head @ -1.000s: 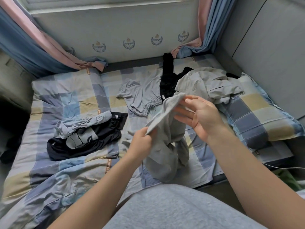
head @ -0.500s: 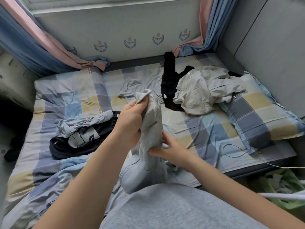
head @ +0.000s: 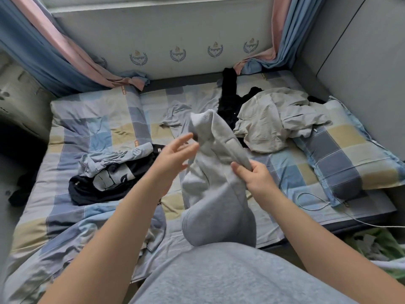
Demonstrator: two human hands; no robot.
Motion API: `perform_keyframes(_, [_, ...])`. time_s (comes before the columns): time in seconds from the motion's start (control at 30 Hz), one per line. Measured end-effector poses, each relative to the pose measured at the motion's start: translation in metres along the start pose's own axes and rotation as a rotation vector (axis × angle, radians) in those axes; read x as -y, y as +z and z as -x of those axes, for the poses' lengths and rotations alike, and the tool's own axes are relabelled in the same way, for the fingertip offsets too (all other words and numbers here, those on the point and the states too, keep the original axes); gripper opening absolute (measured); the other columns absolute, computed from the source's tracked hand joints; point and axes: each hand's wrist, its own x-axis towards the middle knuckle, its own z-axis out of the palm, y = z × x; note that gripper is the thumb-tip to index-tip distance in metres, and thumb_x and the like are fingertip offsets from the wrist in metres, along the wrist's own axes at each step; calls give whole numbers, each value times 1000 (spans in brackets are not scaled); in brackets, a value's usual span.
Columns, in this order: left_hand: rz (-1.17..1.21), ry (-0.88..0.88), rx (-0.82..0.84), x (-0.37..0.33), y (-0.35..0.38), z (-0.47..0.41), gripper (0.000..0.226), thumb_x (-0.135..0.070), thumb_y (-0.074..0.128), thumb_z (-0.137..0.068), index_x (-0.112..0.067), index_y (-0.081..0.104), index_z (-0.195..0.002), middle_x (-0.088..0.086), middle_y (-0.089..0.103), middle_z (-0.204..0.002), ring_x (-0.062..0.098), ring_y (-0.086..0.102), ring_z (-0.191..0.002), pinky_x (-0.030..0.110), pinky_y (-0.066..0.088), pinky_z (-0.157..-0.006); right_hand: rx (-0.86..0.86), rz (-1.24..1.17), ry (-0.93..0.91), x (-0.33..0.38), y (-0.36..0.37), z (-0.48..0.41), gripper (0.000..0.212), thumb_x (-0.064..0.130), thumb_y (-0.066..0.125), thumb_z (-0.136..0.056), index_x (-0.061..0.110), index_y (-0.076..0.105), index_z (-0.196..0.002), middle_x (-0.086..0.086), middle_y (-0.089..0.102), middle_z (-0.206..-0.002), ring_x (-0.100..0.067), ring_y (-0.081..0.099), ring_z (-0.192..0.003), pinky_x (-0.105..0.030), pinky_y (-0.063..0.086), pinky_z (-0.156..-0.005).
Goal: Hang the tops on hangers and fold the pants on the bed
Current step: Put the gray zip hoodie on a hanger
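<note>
Head view. Grey garment is held up in the air, left of the pillow; its lower end is bunched against the person's lap. A ribbed cuff tops it, so it is probably a sweatpant leg; not certain.

Right hand pinches a fold of the grey cloth between thumb and fingers. Left hand is spread, fingers straight, just beside the cuff; whether it touches cannot be told.

Step in hand, as I judge it: finding the ends before folding.

To do it well:
- Left hand takes the cuff or waistband.
- Right hand runs along the seam to the matching corner.
- Shake out any twists.
- Lay the legs together, flat, on the bare bed far left of the pillow.
- Keep off the beige garment touching the pillow's left edge, and off the white cable below the pillow.

No hangers in view.
</note>
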Motion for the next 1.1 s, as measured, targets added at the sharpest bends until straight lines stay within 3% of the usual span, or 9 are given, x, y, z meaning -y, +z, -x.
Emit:
perform_keyframes(0.13, [-117, -150, 137, 40, 16, 3, 78, -48, 76, -69, -32, 51, -141, -2, 56, -143, 3, 60, -116, 30, 46, -96, -25, -157, -6, 27, -2, 2, 32, 22, 62, -98, -5, 66, -113, -24, 71, -111, -33, 69, -99, -46, 55, -92])
perform_keyframes(0.23, [-198, -163, 144, 63, 24, 2, 100, -59, 77, -65, -32, 36, -152, 0, 37, -158, 11, 42, -138, 29, 38, -102, 55, -243, 31, 42, -8, 5, 40, 30, 60, -96, -5, 66, -115, -23, 71, -107, -31, 71, -97, -41, 59, -86])
perform_keyframes(0.33, [-309, -92, 34, 73, 23, -2, 122, -67, 77, -54, -34, 20, -157, -3, 23, -164, 6, 27, -140, 28, 31, -104, 200, -284, 66, 53, -21, 8, 45, 35, 60, -93, -3, 67, -115, -20, 72, -104, -28, 72, -93, -35, 61, -80])
perform_keyframes(0.43, [-452, -20, -35, 79, 13, -10, 130, -71, 77, -52, -33, 13, -159, -5, 15, -166, 15, 13, -152, 39, 21, -120, 317, -275, 63, 63, -34, 10, 36, 35, 62, -91, 5, 75, -105, -15, 74, -99, -25, 73, -90, -32, 60, -76])
perform_keyframes(0.57, [-583, 43, -10, 81, 7, -19, 134, -68, 85, -54, -36, 8, -159, -9, 10, -166, 16, 7, -152, 44, 18, -121, 436, -250, 88, 73, -43, 13, 42, 43, 78, -77, 6, 78, -97, -13, 75, -93, -23, 74, -85, -32, 61, -72])
perform_keyframes(0.7, [-422, 171, 152, 75, 12, -28, 123, -49, 90, -58, -37, 18, -157, -24, 32, -152, -1, 32, -141, 27, 33, -112, 529, -201, 117, 79, -43, 15, 56, 50, 91, -61, 6, 79, -94, -14, 75, -92, -23, 74, -83, -32, 61, -71])
perform_keyframes(0.83, [-482, 175, 96, 78, 5, -32, 64, -33, 91, -68, -27, 57, -121, -11, 67, -106, 8, 65, -100, 27, 53, -82, 514, -194, 142, 81, -41, 12, 62, 51, 92, -59, 5, 78, -97, -16, 74, -96, -25, 74, -86, -34, 61, -76])
perform_keyframes(0.93, [-471, 200, 15, 82, -2, -28, 46, -40, 89, -66, -22, 58, -96, -4, 67, -87, 9, 60, -80, 40, 50, -74, 467, -192, 162, 80, -47, 8, 50, 47, 79, -74, 5, 78, -100, -17, 73, -100, -26, 73, -90, -34, 61, -78])
perform_keyframes(1.1, [-343, 313, -3, 61, -10, -15, 49, -47, 85, -66, -10, 59, -84, -2, 59, -75, 10, 52, -71, 37, 42, -68, 293, -90, 193, 77, -55, -2, 42, 39, 61, -92, 2, 72, -108, -16, 75, -102, -24, 74, -91, -31, 61, -71])
